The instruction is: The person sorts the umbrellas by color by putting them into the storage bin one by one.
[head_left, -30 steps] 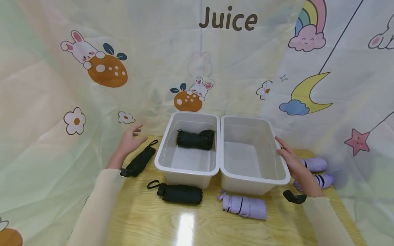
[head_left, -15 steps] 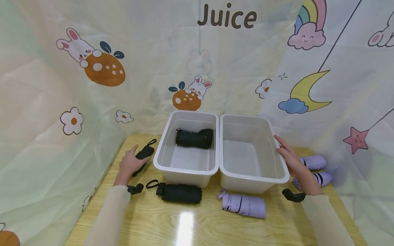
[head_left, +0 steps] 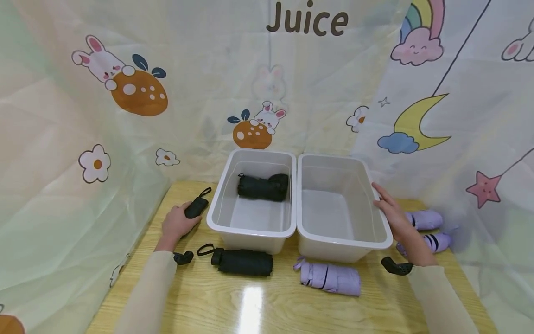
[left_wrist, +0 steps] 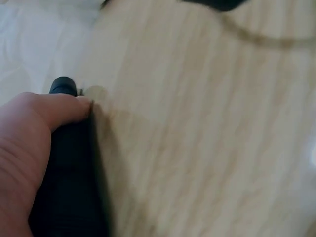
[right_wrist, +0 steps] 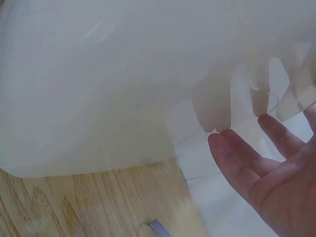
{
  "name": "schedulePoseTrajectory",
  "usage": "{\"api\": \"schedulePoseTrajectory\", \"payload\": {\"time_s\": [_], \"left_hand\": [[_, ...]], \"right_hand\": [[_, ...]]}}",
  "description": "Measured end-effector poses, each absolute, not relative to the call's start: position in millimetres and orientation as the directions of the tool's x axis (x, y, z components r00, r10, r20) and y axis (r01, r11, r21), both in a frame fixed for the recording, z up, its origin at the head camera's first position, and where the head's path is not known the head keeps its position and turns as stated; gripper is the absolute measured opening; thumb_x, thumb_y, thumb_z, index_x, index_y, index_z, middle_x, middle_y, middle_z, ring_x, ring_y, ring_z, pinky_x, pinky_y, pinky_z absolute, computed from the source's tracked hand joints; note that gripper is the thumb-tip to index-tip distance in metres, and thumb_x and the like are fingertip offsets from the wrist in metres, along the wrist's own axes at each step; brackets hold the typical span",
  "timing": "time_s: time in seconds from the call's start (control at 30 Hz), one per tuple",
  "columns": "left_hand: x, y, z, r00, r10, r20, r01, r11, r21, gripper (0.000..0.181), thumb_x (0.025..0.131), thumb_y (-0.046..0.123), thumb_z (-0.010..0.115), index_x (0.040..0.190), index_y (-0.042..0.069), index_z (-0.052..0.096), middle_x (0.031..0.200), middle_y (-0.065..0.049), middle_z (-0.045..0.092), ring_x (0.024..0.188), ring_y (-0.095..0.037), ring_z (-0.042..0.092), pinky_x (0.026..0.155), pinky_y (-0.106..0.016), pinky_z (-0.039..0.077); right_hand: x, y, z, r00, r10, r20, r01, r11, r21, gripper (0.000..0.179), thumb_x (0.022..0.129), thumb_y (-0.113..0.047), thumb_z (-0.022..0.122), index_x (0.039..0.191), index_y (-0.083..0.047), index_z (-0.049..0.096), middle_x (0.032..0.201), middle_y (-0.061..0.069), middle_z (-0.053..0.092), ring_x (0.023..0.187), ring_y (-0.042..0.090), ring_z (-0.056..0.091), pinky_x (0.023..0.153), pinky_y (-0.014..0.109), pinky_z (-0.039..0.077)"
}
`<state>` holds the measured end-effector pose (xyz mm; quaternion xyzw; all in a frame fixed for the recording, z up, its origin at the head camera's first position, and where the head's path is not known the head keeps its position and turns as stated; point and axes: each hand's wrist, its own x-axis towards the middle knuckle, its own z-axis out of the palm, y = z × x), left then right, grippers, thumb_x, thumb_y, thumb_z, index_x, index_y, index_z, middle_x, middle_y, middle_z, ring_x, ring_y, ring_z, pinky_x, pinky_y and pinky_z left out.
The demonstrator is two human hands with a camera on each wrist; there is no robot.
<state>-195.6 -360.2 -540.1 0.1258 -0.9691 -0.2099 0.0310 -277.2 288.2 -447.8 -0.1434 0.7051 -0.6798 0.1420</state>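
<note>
My left hand (head_left: 178,223) grips a black folded umbrella (head_left: 196,208) lying left of the left white bin. The thumb crosses over the dark umbrella (left_wrist: 74,173) in the left wrist view; the other fingers are hidden. My right hand (head_left: 395,218) touches the outer side of the right white bin (head_left: 346,246) with extended fingers. In the right wrist view the fingertips (right_wrist: 217,140) meet the bin's shiny wall (right_wrist: 98,98). Inside the left white bin (head_left: 254,234) lies another black folded umbrella (head_left: 263,187).
Before the left bin lies a black folded umbrella (head_left: 245,262) with a wrist loop. A lilac folded umbrella (head_left: 330,278) lies before the right bin. Two more lilac umbrellas (head_left: 425,220) sit beyond my right hand. A printed cloth (head_left: 200,93) hangs behind the wooden table (head_left: 200,301).
My left hand has come down from above the left-hand black umbrella and taken hold of it. My right hand stays at the right bin's side.
</note>
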Motion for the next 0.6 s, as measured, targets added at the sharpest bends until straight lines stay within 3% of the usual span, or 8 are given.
{"api": "schedulePoseTrajectory", "payload": {"time_s": [0.2,0.33,0.6], "left_hand": [[-194,-365,-534,-0.974,-0.227,0.017,-0.198,0.882,0.428,0.080,0.083,0.051,0.071,0.145,0.008,0.045,0.127,-0.033,0.048,0.110,-0.048,0.050,0.082,-0.060,0.043],[-195,-366,-528,-0.980,-0.192,0.052,-0.154,0.895,0.418,0.079,0.082,0.051,0.072,0.144,0.011,0.047,0.125,-0.032,0.050,0.105,-0.047,0.053,0.078,-0.059,0.045],[-210,-375,-480,-0.987,-0.075,0.145,-0.009,0.913,0.409,0.073,0.082,0.048,0.074,0.141,0.011,0.052,0.119,-0.029,0.054,0.092,-0.040,0.056,0.068,-0.051,0.046]], "right_hand": [[-275,286,-450,-0.923,-0.384,-0.014,-0.002,0.041,-0.999,0.062,0.107,-0.020,0.038,0.158,-0.021,0.003,0.155,0.023,0.010,0.102,0.012,0.058,0.074,0.032,0.054],[-277,287,-453,-0.921,-0.389,-0.005,-0.003,0.019,-1.000,0.061,0.107,-0.018,0.036,0.158,-0.022,0.004,0.156,0.022,0.007,0.103,0.013,0.056,0.074,0.030,0.054],[-277,288,-452,-0.925,-0.380,-0.003,-0.005,0.020,-1.000,0.061,0.107,-0.018,0.037,0.158,-0.021,0.003,0.157,0.022,0.007,0.104,0.013,0.057,0.074,0.030,0.054]]}}
